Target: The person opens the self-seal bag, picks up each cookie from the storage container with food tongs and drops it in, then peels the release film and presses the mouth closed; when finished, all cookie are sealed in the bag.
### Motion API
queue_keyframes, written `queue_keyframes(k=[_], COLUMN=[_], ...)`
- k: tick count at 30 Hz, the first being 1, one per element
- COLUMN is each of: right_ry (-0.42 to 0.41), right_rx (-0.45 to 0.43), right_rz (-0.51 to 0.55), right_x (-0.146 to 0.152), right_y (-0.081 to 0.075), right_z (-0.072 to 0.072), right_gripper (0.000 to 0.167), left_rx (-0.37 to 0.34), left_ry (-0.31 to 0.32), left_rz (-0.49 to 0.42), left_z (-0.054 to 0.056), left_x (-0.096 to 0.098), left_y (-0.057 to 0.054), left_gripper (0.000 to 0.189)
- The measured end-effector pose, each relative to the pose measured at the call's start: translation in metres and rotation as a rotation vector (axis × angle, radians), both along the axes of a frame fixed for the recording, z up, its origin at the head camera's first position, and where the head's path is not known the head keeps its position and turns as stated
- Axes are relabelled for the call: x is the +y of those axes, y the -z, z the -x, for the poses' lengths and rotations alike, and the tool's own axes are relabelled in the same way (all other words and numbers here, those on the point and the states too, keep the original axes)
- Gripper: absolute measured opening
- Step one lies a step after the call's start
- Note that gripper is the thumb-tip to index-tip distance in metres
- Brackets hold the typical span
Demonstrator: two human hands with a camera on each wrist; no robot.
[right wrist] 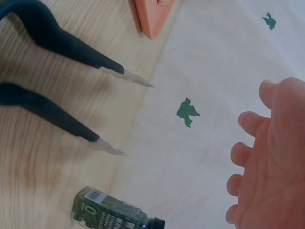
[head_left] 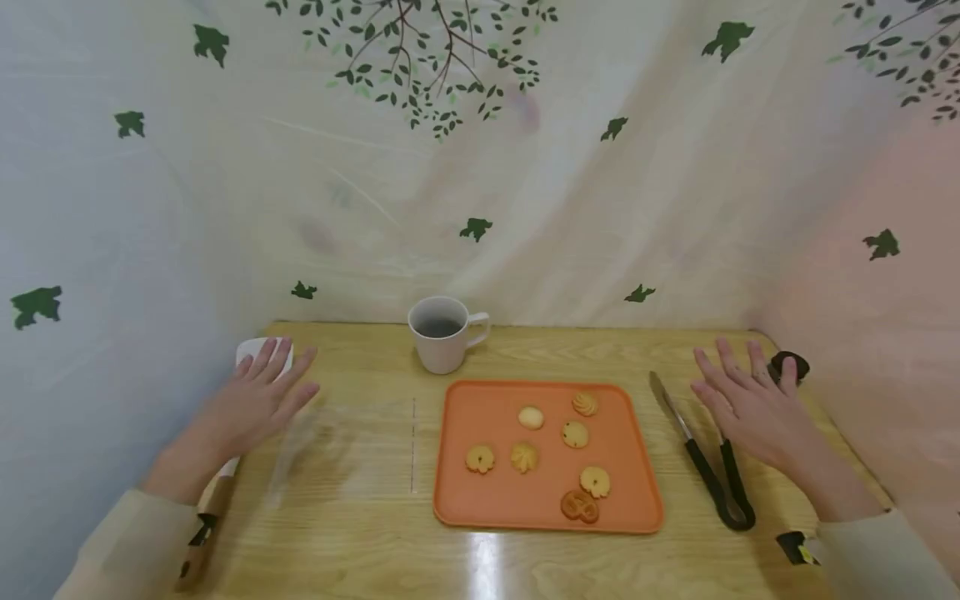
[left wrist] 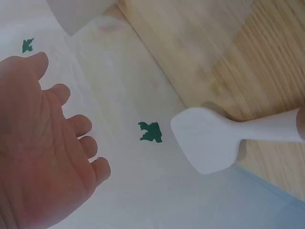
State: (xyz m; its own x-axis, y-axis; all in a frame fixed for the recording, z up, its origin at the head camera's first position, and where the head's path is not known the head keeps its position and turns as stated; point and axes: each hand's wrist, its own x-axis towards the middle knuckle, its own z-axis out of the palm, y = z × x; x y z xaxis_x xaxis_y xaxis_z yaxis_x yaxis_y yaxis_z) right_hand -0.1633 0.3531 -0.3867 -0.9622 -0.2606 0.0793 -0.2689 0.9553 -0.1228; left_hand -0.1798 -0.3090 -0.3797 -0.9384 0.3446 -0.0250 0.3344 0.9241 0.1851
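Observation:
My left hand (head_left: pixel 251 396), fingers spread, is held over a spatula (head_left: pixel 217 496) with a white blade and brown handle at the table's left. The white blade (left wrist: pixel 205 140) shows whole in the left wrist view, apart from the fingers. On the other side my right hand (head_left: pixel 753 404) is also spread, holding nothing. It partly covers black-handled tongs (head_left: pixel 705 471) lying right of an orange tray (head_left: pixel 647 500). In the right wrist view, a jar of green flakes (right wrist: pixel 112 210) lies on its side near the tongs. Several cookies (head_left: pixel 524 457), including a pretzel-shaped one (head_left: pixel 580 506), lie on the tray.
Behind the tray stands a white mug (head_left: pixel 441 354) with dark contents. A clear plastic sheet or bag (head_left: pixel 348 454) lies flat left of the tray. A black cap (head_left: pixel 795 547) shows beside the right sleeve. Patterned cloth (head_left: pixel 525 208) surrounds the wooden table's back and sides.

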Motion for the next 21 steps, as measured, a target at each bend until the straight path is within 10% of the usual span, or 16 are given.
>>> queue_keyframes(k=[8, 21], right_ry=[-0.033, -0.156], right_rx=[0.007, 0.076], right_rz=[-0.005, -0.016], right_x=[0.001, -0.001], right_y=[-0.003, 0.027], right_z=[-0.005, -0.016], right_gripper=[0.071, 0.087], left_rx=[-0.01, 0.021], left_ry=[0.067, 0.152], left_rz=[-0.06, -0.173], left_z=[-0.006, -0.016], left_x=[0.015, 0.02], left_y=[0.007, 0.049], left_gripper=[0.071, 0.07])
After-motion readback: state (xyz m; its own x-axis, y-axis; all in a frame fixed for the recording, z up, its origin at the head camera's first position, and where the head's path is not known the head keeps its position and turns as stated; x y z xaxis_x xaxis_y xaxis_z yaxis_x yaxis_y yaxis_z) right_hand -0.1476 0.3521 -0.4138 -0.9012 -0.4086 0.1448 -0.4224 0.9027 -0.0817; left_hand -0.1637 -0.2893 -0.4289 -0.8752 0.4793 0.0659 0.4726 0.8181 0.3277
